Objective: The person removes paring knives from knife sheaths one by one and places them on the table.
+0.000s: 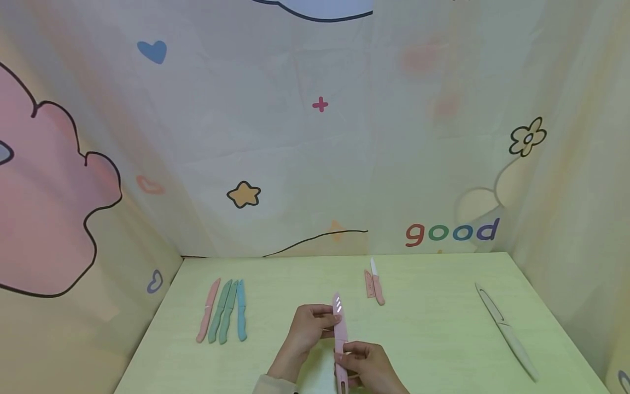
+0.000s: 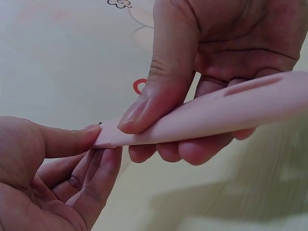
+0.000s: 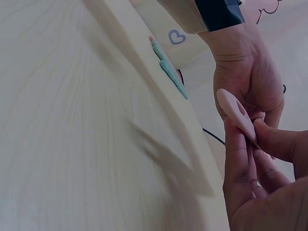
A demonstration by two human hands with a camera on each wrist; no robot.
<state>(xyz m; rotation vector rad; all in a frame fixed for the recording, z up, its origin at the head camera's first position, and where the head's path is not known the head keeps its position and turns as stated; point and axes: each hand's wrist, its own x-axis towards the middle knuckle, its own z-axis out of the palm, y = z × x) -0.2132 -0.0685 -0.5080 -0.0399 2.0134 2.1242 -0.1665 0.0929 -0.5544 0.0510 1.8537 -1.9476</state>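
A light pink knife [image 1: 340, 332] in a matching slotted sheath stands between both hands above the table, its tip pointing away from me. My left hand [image 1: 306, 329] pinches the sheath between thumb and fingers. Lower down, my right hand [image 1: 370, 365] grips the handle, with the thumb on one side and fingers on the other. In the left wrist view the slotted handle [image 2: 216, 115] extends past the right hand, and the two hands are close together at the seam. The handle end [image 3: 236, 113] shows edge-on in the right wrist view.
On the left of the table [image 1: 275, 290] lie a pink knife [image 1: 209, 310], two green knives [image 1: 219, 312] and a blue knife [image 1: 241, 312]. Behind my hands, a small pink-handled knife [image 1: 377, 287] lies bare beside its sheath [image 1: 369, 284]. A long pale knife [image 1: 507, 331] lies at right.
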